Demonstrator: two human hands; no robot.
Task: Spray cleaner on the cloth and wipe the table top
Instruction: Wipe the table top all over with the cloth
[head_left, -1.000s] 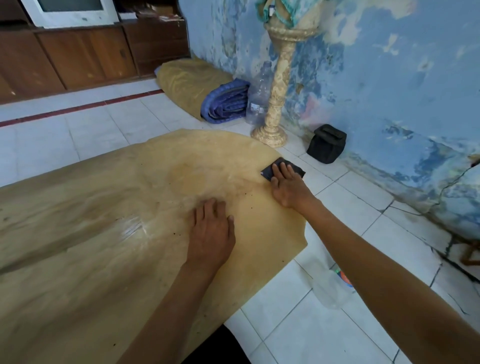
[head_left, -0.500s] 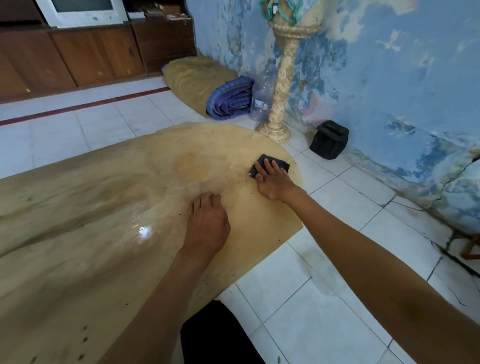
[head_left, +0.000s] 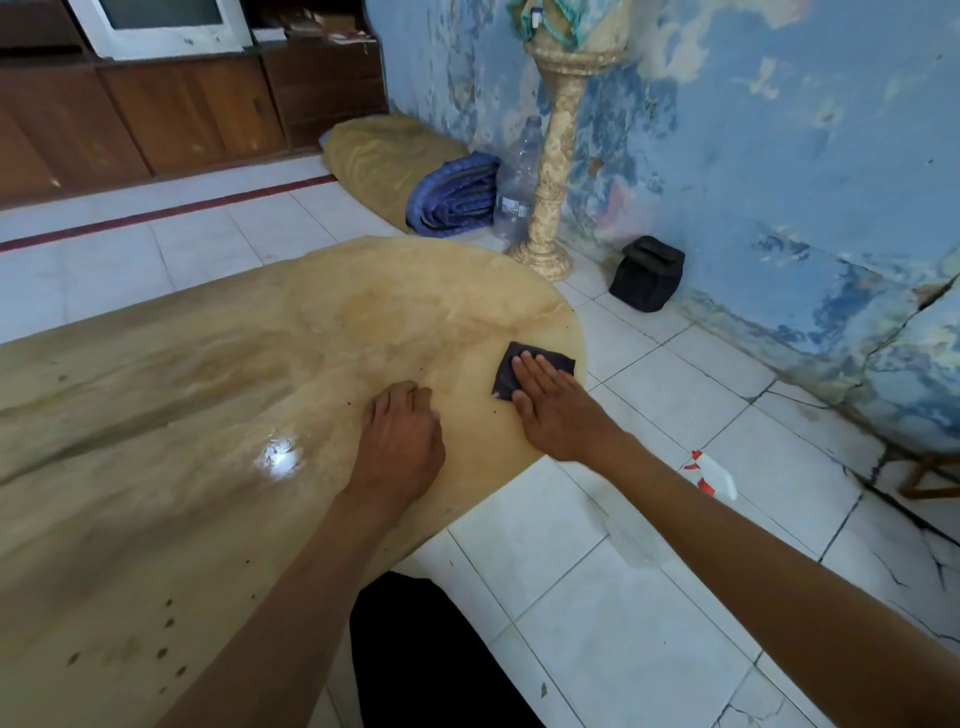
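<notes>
1. Room. A blue wall (head_left: 779, 156) with peeling paint bounds the far side. The floor (head_left: 649, 623) is white tile. A wooden cabinet (head_left: 182, 114) stands at the far left, and a stone pedestal (head_left: 556, 171) stands against the wall with a clear plastic bottle (head_left: 517, 182) just beside it. A folded blue blanket (head_left: 457, 195) and a small black box (head_left: 647, 273) lie on the floor near the wall.

2. Bench. The bench (head_left: 182, 415) is a glossy tan slab with a rounded end. Dark specks dot its near edge, and a bright glare spot shows beside the left hand.

3. Hands. The left hand (head_left: 400, 441) rests on the bench, fingers bent at the tips, holding nothing. The right hand (head_left: 550, 405) lies flat, fingers straight, pressing on the cloth; this grip is wide, not closed around it.

4. Task items. The cloth (head_left: 509, 371) is dark, folded, and sits near the rounded end of the bench. The spray bottle (head_left: 714, 473) lies on the floor, apart from both hands.

5. Step in hand. Judged from this layout, spraying is done and wiping is under way.

6. Next move. Sweep the cloth over the speckled near area under steady flat pressure, bracing with the left hand.
</notes>
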